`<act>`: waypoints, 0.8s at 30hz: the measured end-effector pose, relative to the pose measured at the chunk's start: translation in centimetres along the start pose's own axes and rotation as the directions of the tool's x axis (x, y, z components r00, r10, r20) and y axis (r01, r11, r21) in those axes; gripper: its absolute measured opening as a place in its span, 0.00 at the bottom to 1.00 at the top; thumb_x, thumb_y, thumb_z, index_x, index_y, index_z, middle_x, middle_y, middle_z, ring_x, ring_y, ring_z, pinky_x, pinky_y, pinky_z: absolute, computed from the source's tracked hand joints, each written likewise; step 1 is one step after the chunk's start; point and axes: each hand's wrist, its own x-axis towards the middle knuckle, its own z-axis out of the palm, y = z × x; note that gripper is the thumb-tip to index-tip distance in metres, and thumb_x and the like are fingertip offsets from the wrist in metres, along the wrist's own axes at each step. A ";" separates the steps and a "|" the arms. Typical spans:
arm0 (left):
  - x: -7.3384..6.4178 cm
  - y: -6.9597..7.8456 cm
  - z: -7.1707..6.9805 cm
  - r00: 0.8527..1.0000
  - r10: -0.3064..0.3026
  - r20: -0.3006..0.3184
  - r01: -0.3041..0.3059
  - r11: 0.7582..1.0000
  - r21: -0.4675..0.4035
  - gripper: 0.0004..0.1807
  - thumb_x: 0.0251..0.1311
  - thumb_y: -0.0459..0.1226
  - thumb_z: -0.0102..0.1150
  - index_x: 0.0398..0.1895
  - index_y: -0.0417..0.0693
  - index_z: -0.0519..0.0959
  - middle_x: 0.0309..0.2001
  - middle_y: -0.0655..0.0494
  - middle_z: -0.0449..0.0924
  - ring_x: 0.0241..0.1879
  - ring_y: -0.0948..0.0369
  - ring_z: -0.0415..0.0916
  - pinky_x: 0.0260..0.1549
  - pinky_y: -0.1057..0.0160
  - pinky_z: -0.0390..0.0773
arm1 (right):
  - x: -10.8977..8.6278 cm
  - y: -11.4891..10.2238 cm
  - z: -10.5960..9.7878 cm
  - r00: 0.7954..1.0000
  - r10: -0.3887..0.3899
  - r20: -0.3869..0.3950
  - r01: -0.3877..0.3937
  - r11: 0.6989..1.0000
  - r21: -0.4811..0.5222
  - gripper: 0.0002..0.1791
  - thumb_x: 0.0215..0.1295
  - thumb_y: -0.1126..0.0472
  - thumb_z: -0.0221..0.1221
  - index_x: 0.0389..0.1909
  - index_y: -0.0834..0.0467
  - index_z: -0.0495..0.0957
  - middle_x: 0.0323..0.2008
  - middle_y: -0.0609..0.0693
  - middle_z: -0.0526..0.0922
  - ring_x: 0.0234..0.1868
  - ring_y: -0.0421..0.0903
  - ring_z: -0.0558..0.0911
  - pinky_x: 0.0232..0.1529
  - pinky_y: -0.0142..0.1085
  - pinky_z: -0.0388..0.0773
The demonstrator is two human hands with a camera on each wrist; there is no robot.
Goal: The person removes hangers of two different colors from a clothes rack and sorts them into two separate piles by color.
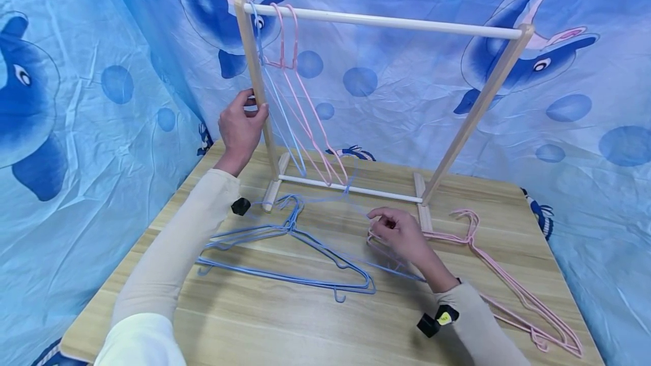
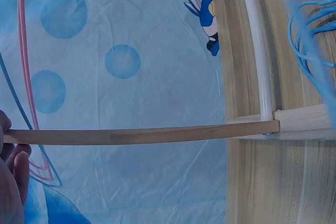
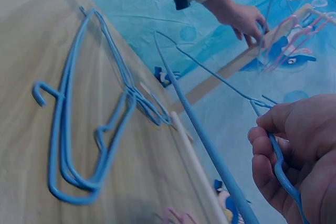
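Note:
My left hand (image 1: 243,126) grips the left wooden post (image 1: 254,55) of a hanger rack, about halfway up; in the left wrist view its fingers lie around the post. With my right hand (image 1: 399,233) I hold a blue clothes hanger (image 3: 197,124), fingers curled round its wire shoulder near the hook. This hanger is raised over the table in front of the rack and looks blurred in the head view. On the rack's white top bar (image 1: 381,18), at the left end, hang a blue hanger (image 1: 285,112) and two pink hangers (image 1: 317,129).
Several blue hangers (image 1: 290,227) lie stacked on the wooden table (image 1: 264,326) before the rack. Pink hangers (image 1: 524,292) lie at the right, partly behind my right arm. The right post (image 1: 478,112) and lower white bar (image 1: 386,194) frame the rack. A blue patterned curtain (image 1: 356,117) hangs behind.

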 end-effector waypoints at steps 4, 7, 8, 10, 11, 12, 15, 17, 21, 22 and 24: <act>0.0 0.1 0.0 1.000 0.000 0.001 0.000 1.000 0.003 0.19 0.68 0.44 0.64 0.58 0.49 0.82 0.49 0.48 0.88 0.44 0.52 0.89 0.49 0.52 0.85 | 0.2 0.0 1.5 0.999 0.023 0.038 -0.024 0.999 0.029 0.09 0.72 0.65 0.60 0.48 0.57 0.85 0.26 0.48 0.82 0.24 0.40 0.75 0.24 0.32 0.73; 0.0 0.1 0.0 1.000 -0.002 0.000 0.002 1.000 0.002 0.18 0.68 0.43 0.64 0.58 0.49 0.82 0.49 0.47 0.88 0.44 0.52 0.89 0.49 0.51 0.85 | 0.3 -0.9 2.5 0.998 0.033 0.060 -0.036 0.997 0.062 0.10 0.71 0.69 0.58 0.48 0.62 0.84 0.26 0.52 0.82 0.24 0.43 0.76 0.25 0.31 0.73; 0.0 0.2 0.0 1.000 -0.002 -0.001 0.002 1.000 0.002 0.18 0.68 0.43 0.64 0.58 0.49 0.82 0.49 0.48 0.88 0.43 0.52 0.89 0.49 0.51 0.85 | 0.5 -0.9 2.9 0.997 0.030 0.066 -0.035 0.997 0.072 0.10 0.71 0.71 0.58 0.48 0.64 0.84 0.26 0.55 0.83 0.24 0.44 0.76 0.25 0.30 0.72; 0.0 0.2 0.0 1.000 0.000 -0.003 0.000 1.000 0.000 0.18 0.67 0.43 0.65 0.58 0.49 0.82 0.49 0.48 0.88 0.43 0.52 0.89 0.49 0.51 0.85 | 0.8 -1.0 3.7 0.997 0.026 0.073 -0.033 0.995 0.094 0.10 0.71 0.72 0.58 0.48 0.66 0.84 0.26 0.58 0.83 0.24 0.45 0.76 0.25 0.29 0.72; 0.0 0.2 -0.1 1.000 0.000 -0.003 0.000 1.000 0.000 0.18 0.67 0.43 0.65 0.58 0.49 0.82 0.49 0.48 0.88 0.43 0.52 0.89 0.49 0.51 0.85 | 1.0 -1.0 4.1 0.997 0.023 0.077 -0.031 0.994 0.108 0.09 0.71 0.72 0.58 0.48 0.68 0.83 0.26 0.60 0.82 0.24 0.45 0.76 0.25 0.29 0.71; 0.0 0.2 -0.1 1.000 0.001 -0.004 -0.001 1.000 0.000 0.18 0.67 0.42 0.65 0.58 0.49 0.82 0.49 0.47 0.88 0.43 0.52 0.89 0.49 0.51 0.85 | 1.2 -0.5 4.6 0.997 0.013 0.082 -0.023 0.993 0.119 0.09 0.71 0.71 0.59 0.48 0.68 0.83 0.26 0.59 0.83 0.24 0.43 0.76 0.25 0.29 0.71; 0.0 0.2 -0.1 1.000 0.001 -0.005 -0.001 1.000 -0.002 0.18 0.67 0.43 0.65 0.58 0.49 0.82 0.49 0.47 0.88 0.44 0.52 0.89 0.49 0.51 0.85 | 1.7 0.1 5.9 0.995 0.002 0.104 -0.017 0.989 0.146 0.10 0.71 0.69 0.60 0.49 0.67 0.83 0.26 0.56 0.83 0.24 0.40 0.76 0.25 0.29 0.73; 0.0 0.1 -0.1 1.000 0.001 -0.003 -0.001 1.000 -0.001 0.19 0.68 0.44 0.64 0.58 0.49 0.82 0.49 0.48 0.88 0.44 0.52 0.89 0.49 0.52 0.85 | 2.0 0.1 6.6 0.992 0.000 0.123 -0.019 0.989 0.149 0.10 0.72 0.68 0.60 0.49 0.67 0.83 0.26 0.53 0.83 0.25 0.39 0.76 0.26 0.29 0.74; 0.0 0.0 0.0 1.000 0.007 -0.003 -0.007 1.000 0.002 0.19 0.68 0.45 0.64 0.58 0.49 0.82 0.49 0.48 0.88 0.44 0.53 0.89 0.48 0.52 0.85 | 2.6 0.2 8.1 0.988 0.008 0.154 -0.029 0.990 0.136 0.10 0.72 0.66 0.60 0.49 0.66 0.84 0.24 0.48 0.81 0.25 0.38 0.75 0.27 0.29 0.74; 0.0 0.0 0.0 1.000 0.011 -0.005 -0.011 1.000 0.004 0.19 0.68 0.45 0.64 0.58 0.49 0.82 0.49 0.48 0.88 0.44 0.53 0.89 0.48 0.52 0.85 | 2.7 0.2 8.4 0.987 0.010 0.160 -0.031 0.991 0.134 0.10 0.72 0.66 0.60 0.49 0.65 0.84 0.23 0.47 0.80 0.24 0.38 0.75 0.27 0.29 0.73; 0.0 -0.1 0.0 1.000 0.018 -0.011 -0.018 1.000 0.004 0.19 0.67 0.44 0.64 0.58 0.49 0.82 0.48 0.48 0.88 0.43 0.53 0.89 0.48 0.52 0.85 | 3.0 0.4 9.0 0.985 0.009 0.174 -0.032 0.991 0.132 0.11 0.71 0.66 0.60 0.49 0.65 0.84 0.22 0.46 0.78 0.23 0.38 0.73 0.27 0.29 0.72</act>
